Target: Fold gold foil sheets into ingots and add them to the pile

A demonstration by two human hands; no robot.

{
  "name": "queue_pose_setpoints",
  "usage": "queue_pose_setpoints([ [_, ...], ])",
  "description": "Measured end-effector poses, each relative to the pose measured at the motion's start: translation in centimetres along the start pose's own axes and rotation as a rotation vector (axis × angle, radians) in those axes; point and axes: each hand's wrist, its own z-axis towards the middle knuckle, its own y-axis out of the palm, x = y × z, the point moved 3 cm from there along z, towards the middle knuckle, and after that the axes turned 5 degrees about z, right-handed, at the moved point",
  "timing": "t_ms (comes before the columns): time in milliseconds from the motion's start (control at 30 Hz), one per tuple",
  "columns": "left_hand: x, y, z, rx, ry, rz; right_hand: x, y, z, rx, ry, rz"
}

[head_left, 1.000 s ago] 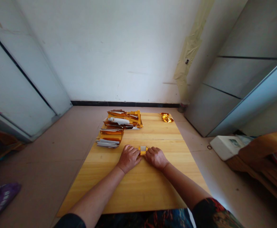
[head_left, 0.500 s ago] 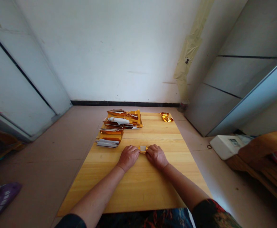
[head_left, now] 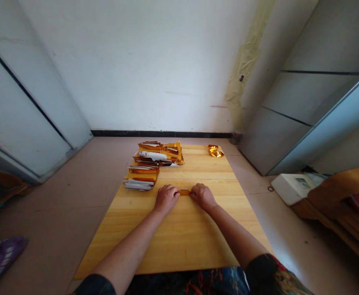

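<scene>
A small piece of gold foil paper (head_left: 184,191) lies folded on the wooden table (head_left: 179,241), its gold side showing. My left hand (head_left: 167,198) pinches its left end, and the fingers are closed. At the right end, my right hand (head_left: 203,196) grips it the same way. Both hands rest low on the tabletop, and the fingertips partly hide the paper's ends. Beyond my left hand lie stacks of gold foil paper with white backs (head_left: 142,174). Two shiny folded gold foil pieces (head_left: 215,151) sit at the table's far right corner.
Behind the table is a white wall (head_left: 151,82) with a dark skirting strip. A grey cabinet (head_left: 290,102) stands at the right, beside a white box (head_left: 291,188) on wooden furniture. A purple bag (head_left: 2,258) lies on the floor at left.
The paper's white inner side faced up before; now its gold side shows and it forms a narrower strip. My hands have shifted slightly, still holding both ends.
</scene>
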Motion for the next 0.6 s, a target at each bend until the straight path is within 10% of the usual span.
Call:
queue_pose_setpoints([
  [600,0.4,-0.9,1.5,-0.205,-0.229,0.045,-0.5,-0.8,0.4,-0.073,0.115,-0.161],
])
